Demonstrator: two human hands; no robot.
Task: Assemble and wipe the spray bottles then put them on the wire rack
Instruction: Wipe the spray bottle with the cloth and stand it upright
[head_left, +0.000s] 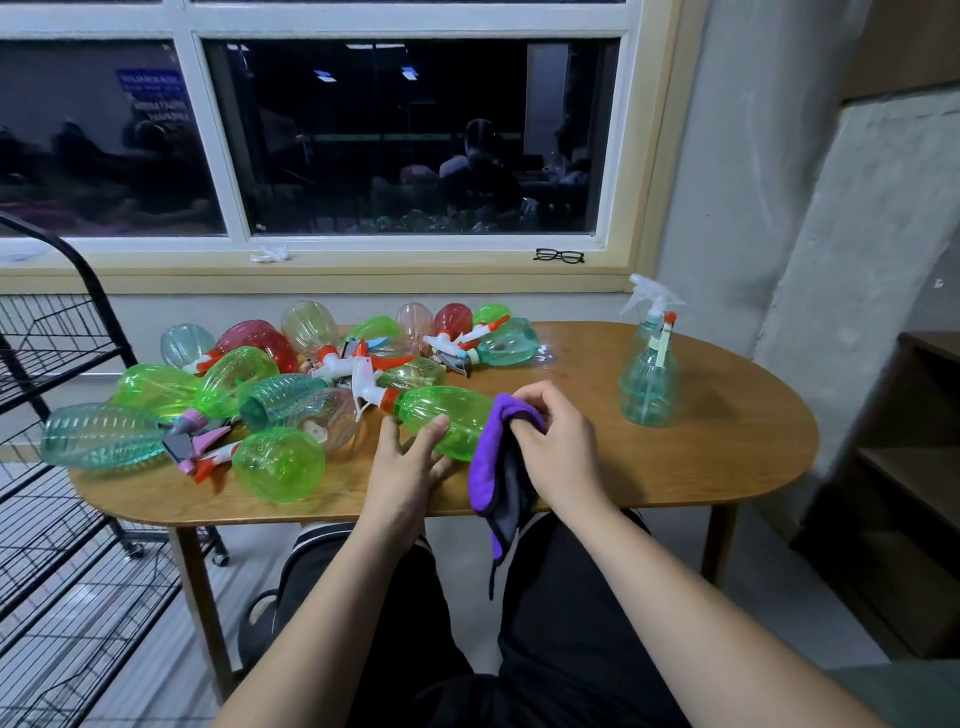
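Green bottle (451, 422) is steadied by left hand (410, 467), fingers straight and spread. At its base, purple cloth (485, 467) is clamped by right hand (558, 449), fingers curled.

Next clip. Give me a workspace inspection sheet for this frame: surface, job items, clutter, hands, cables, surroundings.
Surface: oval wooden table.
Job's things: green bottle lying on its side, trigger head fitted; purple cloth against its base; heap of bottles and trigger heads to its left; two teal bottles upright at the right end; wire rack at far left.
Clutter: glasses and a white scrap on the window sill.
Hands: left hand rests its fingers on the green bottle; right hand grips the purple cloth.
Cables: nothing seen.
Surroundings: dark window behind the table; wooden shelf at right.
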